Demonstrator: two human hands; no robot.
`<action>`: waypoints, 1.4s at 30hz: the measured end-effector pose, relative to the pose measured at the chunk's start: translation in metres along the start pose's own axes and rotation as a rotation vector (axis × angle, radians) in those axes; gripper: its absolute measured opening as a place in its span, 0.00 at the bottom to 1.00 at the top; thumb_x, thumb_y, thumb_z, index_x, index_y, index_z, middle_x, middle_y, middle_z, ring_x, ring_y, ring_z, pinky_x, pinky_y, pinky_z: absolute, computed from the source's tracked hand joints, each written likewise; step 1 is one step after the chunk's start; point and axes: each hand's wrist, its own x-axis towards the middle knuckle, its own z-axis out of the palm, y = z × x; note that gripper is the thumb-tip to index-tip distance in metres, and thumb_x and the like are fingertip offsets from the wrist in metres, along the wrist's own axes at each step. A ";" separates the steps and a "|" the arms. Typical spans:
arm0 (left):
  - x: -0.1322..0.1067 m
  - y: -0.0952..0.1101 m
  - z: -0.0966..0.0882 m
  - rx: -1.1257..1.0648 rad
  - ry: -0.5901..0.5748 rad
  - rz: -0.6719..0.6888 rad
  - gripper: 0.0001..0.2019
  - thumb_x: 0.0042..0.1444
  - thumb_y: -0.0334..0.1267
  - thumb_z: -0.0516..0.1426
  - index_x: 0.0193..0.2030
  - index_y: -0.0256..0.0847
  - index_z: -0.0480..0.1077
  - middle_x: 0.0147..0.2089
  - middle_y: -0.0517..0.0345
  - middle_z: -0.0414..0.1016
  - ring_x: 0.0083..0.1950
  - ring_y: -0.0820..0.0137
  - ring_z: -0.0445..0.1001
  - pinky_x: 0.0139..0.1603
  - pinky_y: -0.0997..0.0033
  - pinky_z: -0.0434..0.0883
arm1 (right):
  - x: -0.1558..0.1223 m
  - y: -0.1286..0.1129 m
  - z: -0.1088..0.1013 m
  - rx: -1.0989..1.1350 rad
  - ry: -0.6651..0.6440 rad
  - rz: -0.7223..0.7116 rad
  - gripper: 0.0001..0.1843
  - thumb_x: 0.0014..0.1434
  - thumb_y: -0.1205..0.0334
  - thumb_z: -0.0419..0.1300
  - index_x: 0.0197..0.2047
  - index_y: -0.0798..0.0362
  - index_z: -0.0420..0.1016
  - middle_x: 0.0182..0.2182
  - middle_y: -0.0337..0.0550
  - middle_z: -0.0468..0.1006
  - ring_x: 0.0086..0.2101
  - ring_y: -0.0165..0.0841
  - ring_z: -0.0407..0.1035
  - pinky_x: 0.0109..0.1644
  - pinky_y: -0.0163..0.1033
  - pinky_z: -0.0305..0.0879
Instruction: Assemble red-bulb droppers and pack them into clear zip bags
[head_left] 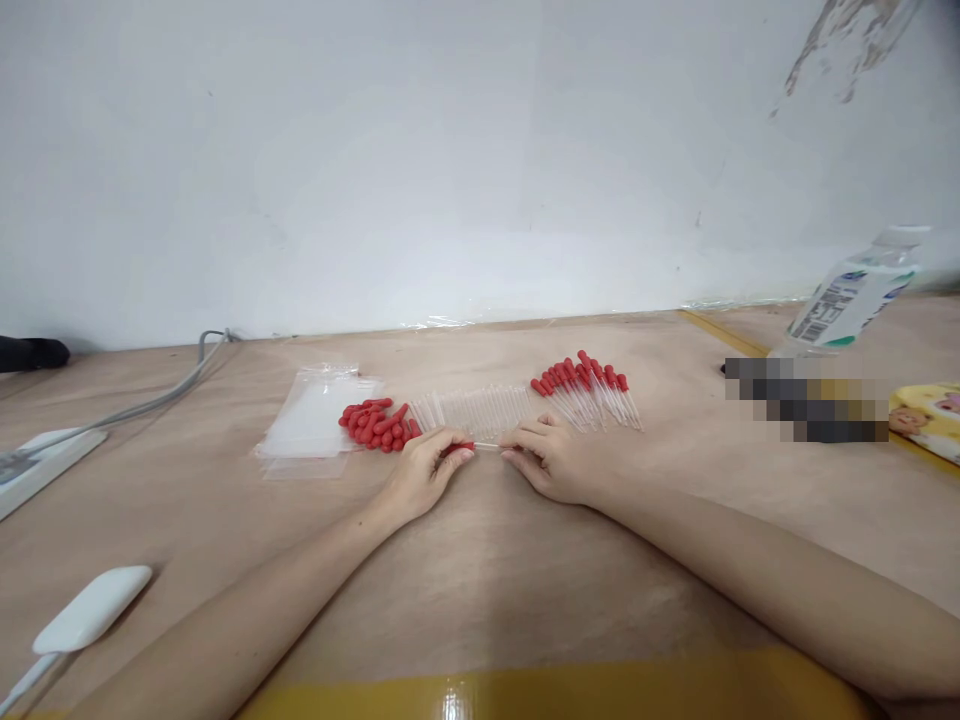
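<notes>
Between thumb and fingers, my left hand (pixel 431 468) pinches a red rubber bulb (pixel 466 446). My right hand (pixel 546 462) is closed on a thin clear glass tube (pixel 489 447), whose left end meets the bulb. How far the tube sits inside the bulb is hidden by my fingers. A heap of loose red rubber bulbs (pixel 373 424) lies just left of my left hand. Behind both hands, many clear tubes (pixel 472 405) lie side by side in a row. Droppers with red bulbs on their tubes (pixel 589 385) are piled behind my right hand.
Clear plastic bags (pixel 304 415) are stacked at the left. A white charger (pixel 94 608), a power strip (pixel 52 455) and a grey cable (pixel 161 398) lie farther left. At the right stand a plastic bottle (pixel 844 300) and a yellow pack (pixel 930 420). A wall (pixel 450 180) bounds the table behind.
</notes>
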 end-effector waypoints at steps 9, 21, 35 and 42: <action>0.001 0.000 -0.001 -0.053 -0.123 0.018 0.07 0.60 0.34 0.51 0.35 0.39 0.70 0.33 0.59 0.75 0.35 0.72 0.72 0.36 0.74 0.66 | 0.007 0.008 -0.010 0.100 -0.183 -0.001 0.10 0.61 0.64 0.51 0.38 0.52 0.74 0.32 0.38 0.76 0.29 0.27 0.66 0.41 0.39 0.50; 0.000 0.000 0.003 -0.053 0.044 -0.040 0.07 0.56 0.38 0.55 0.35 0.38 0.73 0.31 0.57 0.77 0.31 0.71 0.74 0.31 0.74 0.69 | 0.002 -0.007 0.002 -0.152 0.024 -0.006 0.12 0.61 0.64 0.49 0.35 0.52 0.74 0.28 0.39 0.76 0.25 0.27 0.62 0.36 0.40 0.47; 0.000 0.002 0.001 -0.115 -0.054 -0.117 0.09 0.56 0.40 0.55 0.35 0.37 0.72 0.30 0.58 0.76 0.29 0.73 0.72 0.28 0.76 0.68 | 0.004 0.001 -0.001 -0.124 -0.004 -0.057 0.14 0.62 0.63 0.47 0.36 0.53 0.74 0.27 0.39 0.75 0.25 0.27 0.61 0.37 0.40 0.47; -0.002 0.004 0.003 -0.052 -0.072 -0.087 0.08 0.56 0.38 0.54 0.36 0.37 0.72 0.30 0.58 0.76 0.28 0.73 0.72 0.27 0.76 0.67 | 0.006 -0.004 0.000 -0.163 -0.028 -0.101 0.14 0.61 0.65 0.46 0.35 0.54 0.73 0.26 0.40 0.73 0.25 0.28 0.61 0.36 0.40 0.46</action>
